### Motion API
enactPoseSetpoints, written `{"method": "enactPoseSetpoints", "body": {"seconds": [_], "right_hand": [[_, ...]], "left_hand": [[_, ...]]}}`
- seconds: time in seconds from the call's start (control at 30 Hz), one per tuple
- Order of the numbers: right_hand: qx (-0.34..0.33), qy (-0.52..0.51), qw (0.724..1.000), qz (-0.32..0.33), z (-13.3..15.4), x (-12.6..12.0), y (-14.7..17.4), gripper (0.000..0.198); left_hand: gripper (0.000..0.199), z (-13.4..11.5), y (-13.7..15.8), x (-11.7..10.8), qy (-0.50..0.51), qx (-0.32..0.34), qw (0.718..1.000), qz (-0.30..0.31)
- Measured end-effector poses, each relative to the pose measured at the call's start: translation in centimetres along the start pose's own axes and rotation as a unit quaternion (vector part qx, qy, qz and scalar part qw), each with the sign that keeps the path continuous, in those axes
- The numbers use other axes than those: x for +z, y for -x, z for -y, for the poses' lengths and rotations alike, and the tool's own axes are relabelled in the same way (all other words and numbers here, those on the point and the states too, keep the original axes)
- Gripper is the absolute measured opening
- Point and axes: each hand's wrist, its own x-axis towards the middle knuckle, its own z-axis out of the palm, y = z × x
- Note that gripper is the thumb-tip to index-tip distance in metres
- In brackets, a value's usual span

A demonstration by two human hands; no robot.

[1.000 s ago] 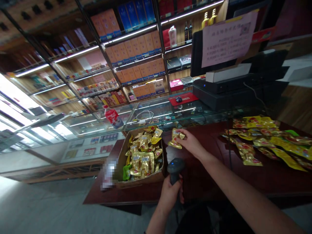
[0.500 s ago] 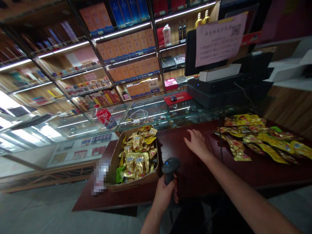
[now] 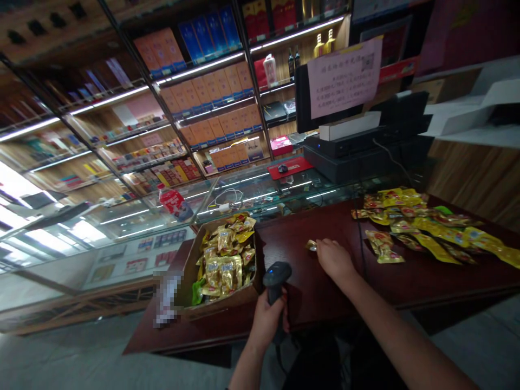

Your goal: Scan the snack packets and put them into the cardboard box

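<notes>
My left hand (image 3: 268, 319) is wrapped around the handle of a dark barcode scanner (image 3: 277, 276), its head tilted up and a small blue light glowing on top. Over the middle of the dark red table, my right hand (image 3: 333, 260) has its fingers closed on a small gold snack packet (image 3: 311, 245); most of the packet is hidden by the fingers. To the left stands a cardboard box (image 3: 227, 310) filled with gold snack packets (image 3: 227, 271). Loose yellow and gold packets (image 3: 430, 227) lie spread out at the right, with one gold packet (image 3: 384, 246) nearest my right hand.
Behind the table (image 3: 292, 233) runs a glass counter with a red bottle (image 3: 174, 203), a white cable (image 3: 225, 200) and a mouse (image 3: 283, 168) on a red mat. A monitor (image 3: 303, 103) with a pink notice stands back right. The scanner's cord (image 3: 280, 360) hangs down.
My right hand has gone from spread fingers to closed, and a gold snack packet now shows at its fingertips. The scanner stays in my left hand. The view has shifted slightly.
</notes>
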Motion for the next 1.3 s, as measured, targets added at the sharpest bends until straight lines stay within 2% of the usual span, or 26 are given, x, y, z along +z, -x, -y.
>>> {"method": "enactPoseSetpoints", "body": {"seconds": [0.1,0.2,0.27,0.33,0.43,0.57,0.63,0.73,0.8,0.9,1.03,1.2,1.3], "right_hand": [[-0.015,-0.011,1.000,-0.020,0.9,0.4,1.2,0.028],[0.010,-0.008,0.996,-0.085,1.0,0.7,2.2,0.038],[0.020,-0.011,0.995,-0.096,1.0,0.7,2.7,0.042],[0.015,-0.030,0.998,-0.062,0.8,0.4,2.9,0.044],[0.007,-0.090,0.996,0.024,0.5,-0.5,2.9,0.049],[-0.004,-0.202,0.975,0.097,-0.1,-1.3,2.1,0.060],[0.004,-0.243,0.967,0.070,-0.4,-1.2,1.5,0.051],[0.032,-0.297,0.954,-0.041,-0.7,0.0,0.8,0.027],[0.057,-0.333,0.937,-0.086,-0.8,1.1,0.8,0.028],[0.074,-0.365,0.925,-0.075,-0.8,2.6,1.4,0.034],[0.037,-0.342,0.937,-0.059,-0.3,3.1,2.5,0.036],[0.109,-0.306,0.937,-0.124,-0.2,2.6,2.6,0.047],[0.100,-0.320,0.937,-0.099,-0.4,2.6,2.5,0.050]], "left_hand": [[0.039,0.0,0.0,0.0,-0.004,-0.003,1.000,0.001],[0.038,-0.1,0.0,0.0,-0.005,-0.008,1.000,0.001],[0.039,-0.3,0.0,0.0,-0.005,-0.013,1.000,0.001],[0.038,-0.5,0.1,0.1,-0.004,-0.015,1.000,0.003],[0.038,-0.6,0.1,0.2,-0.003,-0.014,1.000,0.007],[0.038,-0.3,0.0,0.1,-0.001,-0.011,1.000,0.008],[0.038,-0.1,0.0,0.0,0.001,-0.008,1.000,0.007],[0.038,-0.1,0.0,0.0,0.003,-0.007,1.000,0.006],[0.037,-0.3,0.1,0.1,0.001,-0.012,1.000,0.009],[0.036,-0.5,0.3,0.3,0.001,-0.022,1.000,0.015],[0.036,-0.6,0.3,0.5,0.000,-0.027,1.000,0.005],[0.032,-0.5,0.3,0.5,-0.003,-0.025,1.000,0.006],[0.031,-0.5,0.4,0.5,-0.012,-0.024,1.000,0.004]]}}
